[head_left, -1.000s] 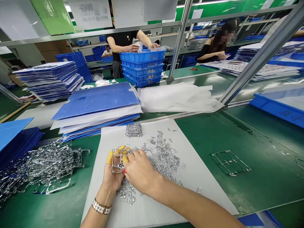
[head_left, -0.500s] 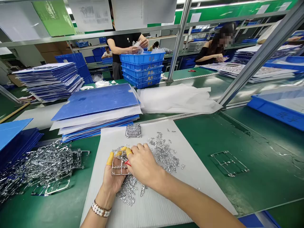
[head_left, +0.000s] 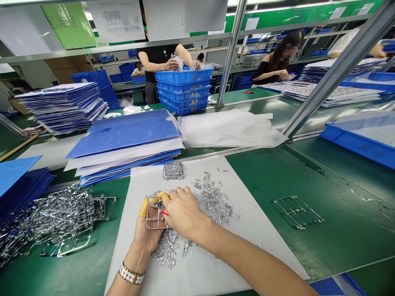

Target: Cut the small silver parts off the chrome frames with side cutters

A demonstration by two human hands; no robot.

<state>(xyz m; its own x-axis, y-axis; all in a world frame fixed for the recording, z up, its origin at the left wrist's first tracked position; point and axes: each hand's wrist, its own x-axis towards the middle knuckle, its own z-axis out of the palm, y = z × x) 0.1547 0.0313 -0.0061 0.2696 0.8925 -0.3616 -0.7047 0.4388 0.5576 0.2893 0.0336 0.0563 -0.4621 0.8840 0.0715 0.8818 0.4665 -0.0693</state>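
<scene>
Head view: L hand (head_left: 147,234) lies palm up, fingers curled in, gripping a chrome-plated sprue frame (head_left: 156,222) betw. thumb & fingertips. Yellow finger cots (head_left: 143,209) on thumb & at least one fingertip. R hand (head_left: 184,214), knuckles up, fingers clenched round red-handled nippers (head_left: 164,212), mostly hidden in fist, right by frame; can't tell if blades touch it.

Under fingers: white corrugated plastic sheet (head_left: 203,267) w/ loose chrome parts (head_left: 211,199) scattered below & right of them. 2nd sprue frame (head_left: 173,170) on sheet, ahead of fingers. Left of fingers: tangled heap of sprues (head_left: 61,216) on green bench mat (head_left: 324,242). Right of fingers: lone frame (head_left: 298,211) on mat. Ahead: stack of blue corrugated sheets (head_left: 123,133). Beaded bracelet (head_left: 131,273) on L wrist. Far off: co-worker (head_left: 159,61) handling clear bag (head_left: 177,63) over stacked blue crates (head_left: 183,88).
</scene>
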